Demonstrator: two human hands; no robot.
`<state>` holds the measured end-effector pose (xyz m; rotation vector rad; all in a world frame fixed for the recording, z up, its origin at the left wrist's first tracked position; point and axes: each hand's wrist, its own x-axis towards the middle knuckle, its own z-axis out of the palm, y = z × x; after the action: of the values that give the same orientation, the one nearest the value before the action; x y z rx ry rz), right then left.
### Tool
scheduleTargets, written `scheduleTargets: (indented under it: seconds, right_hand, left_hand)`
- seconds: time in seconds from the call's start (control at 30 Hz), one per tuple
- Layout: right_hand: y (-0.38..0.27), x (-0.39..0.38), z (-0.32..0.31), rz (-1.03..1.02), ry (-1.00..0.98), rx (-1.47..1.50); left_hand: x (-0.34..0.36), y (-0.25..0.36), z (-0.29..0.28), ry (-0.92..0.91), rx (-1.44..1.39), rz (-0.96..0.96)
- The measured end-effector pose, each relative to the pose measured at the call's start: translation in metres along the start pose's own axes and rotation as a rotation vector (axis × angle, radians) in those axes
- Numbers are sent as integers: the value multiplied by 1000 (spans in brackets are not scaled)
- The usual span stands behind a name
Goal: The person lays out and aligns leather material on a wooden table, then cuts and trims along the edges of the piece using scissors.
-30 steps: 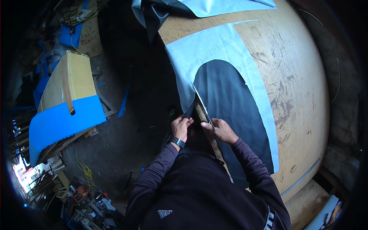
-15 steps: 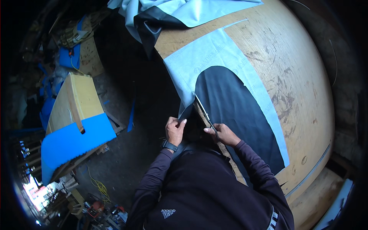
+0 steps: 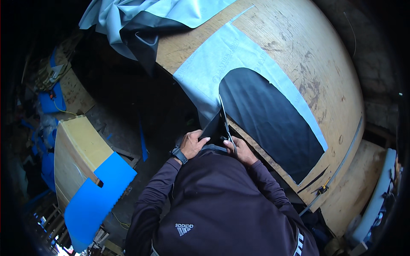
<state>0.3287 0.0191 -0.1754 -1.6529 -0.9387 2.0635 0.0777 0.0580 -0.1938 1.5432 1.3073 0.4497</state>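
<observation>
My left hand point(image 3: 192, 145) grips the hanging edge of a pale blue sheet point(image 3: 203, 64) with a dark underside, at the near edge of the wooden table point(image 3: 324, 94). My right hand point(image 3: 239, 153), just to the right, is closed on long scissors point(image 3: 227, 126), whose blades point away from me along that edge. A dark grey piece with a rounded end point(image 3: 269, 128) lies beside the scissors, bordered by the pale sheet along its top and right.
Crumpled pale-and-dark material point(image 3: 175, 13) hangs over the table's far corner. A tape measure point(image 3: 322, 189) lies at the right. On the left stands a yellow panel point(image 3: 83, 132) with blue covering point(image 3: 94, 200), among scattered offcuts and a yellow cord point(image 3: 66, 111).
The view has turned, so the table looks more slanted. Both hands are nearer my body, the scissors stand more upright in view, and the sheet's edge is lifted, showing more dark underside.
</observation>
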Motion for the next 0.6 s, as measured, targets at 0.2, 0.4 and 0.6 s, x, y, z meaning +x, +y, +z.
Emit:
scheduleTargets:
  seconds: [0.2,0.4,0.6]
  right_hand:
    - [-2,1,20,-15,157,-156]
    - [0,1,32,-1,267,-193]
    - [-15,11,41,64,249,-71]
  left_hand:
    - [16,-7,-22,-142,-5,111]
    - [24,-16,-43,-243,28,111]
    - [26,-25,-60,-301,79,96]
